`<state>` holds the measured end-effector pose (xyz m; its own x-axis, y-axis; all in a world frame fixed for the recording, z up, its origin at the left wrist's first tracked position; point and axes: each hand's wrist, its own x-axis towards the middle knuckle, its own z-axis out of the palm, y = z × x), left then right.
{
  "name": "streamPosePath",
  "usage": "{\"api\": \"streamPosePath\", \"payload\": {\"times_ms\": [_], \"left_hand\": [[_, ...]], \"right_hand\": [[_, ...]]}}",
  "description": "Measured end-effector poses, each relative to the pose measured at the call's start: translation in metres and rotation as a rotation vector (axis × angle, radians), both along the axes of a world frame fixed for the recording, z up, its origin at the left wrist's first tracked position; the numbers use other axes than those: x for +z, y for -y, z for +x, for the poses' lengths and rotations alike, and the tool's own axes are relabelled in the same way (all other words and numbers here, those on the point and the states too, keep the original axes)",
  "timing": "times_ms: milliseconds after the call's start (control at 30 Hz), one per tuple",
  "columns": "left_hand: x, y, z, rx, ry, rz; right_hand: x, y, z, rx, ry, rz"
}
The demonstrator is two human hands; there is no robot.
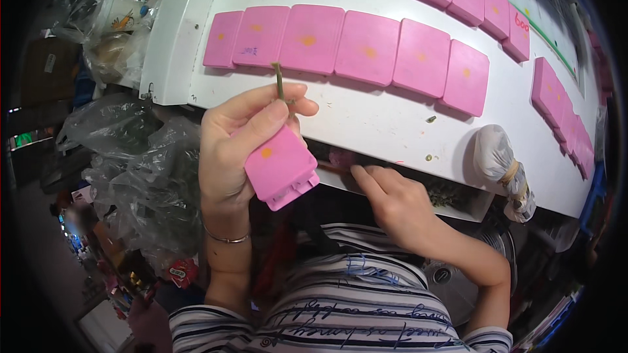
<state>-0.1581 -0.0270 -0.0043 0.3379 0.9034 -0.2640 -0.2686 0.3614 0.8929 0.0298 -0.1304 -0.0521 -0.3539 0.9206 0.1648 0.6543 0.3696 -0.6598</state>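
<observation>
My left hand is raised over the table's front edge, closed round a small pink rubbery block. The block looks like a mould, with an orange spot on its face and notches along its lower edge. Between that thumb and the fingers a thin green stem stands upright. My right hand reaches to an open drawer under the tabletop. Its fingers are curled, and their tips lie by a blurred pink thing inside; what they grip is hidden.
A row of similar pink blocks lies on the white table. More rows lie at the back and right. A tied white bag sits at the front right edge, near small green scraps. Clear plastic bags hang at the left.
</observation>
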Motion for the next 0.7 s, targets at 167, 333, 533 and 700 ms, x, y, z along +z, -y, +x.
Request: {"api": "streamPosePath", "payload": {"times_ms": [167, 333, 533, 700], "left_hand": [[-0.002, 0.015, 0.0, 0.018, 0.005, -0.081], [0.011, 0.026, 0.012, -0.094, -0.154, 0.001], [0.02, 0.025, 0.024, -0.176, -0.193, 0.104], [0.025, 0.033, 0.024, -0.181, -0.27, 0.272]], "right_hand": [[-0.026, -0.024, -0.024, -0.002, 0.083, -0.339], [-0.018, -0.029, -0.029, 0.048, 0.087, -0.479], [0.01, -0.011, -0.001, -0.091, -0.08, -0.197], [0.068, -0.007, 0.006, -0.366, -0.264, 0.123]]}}
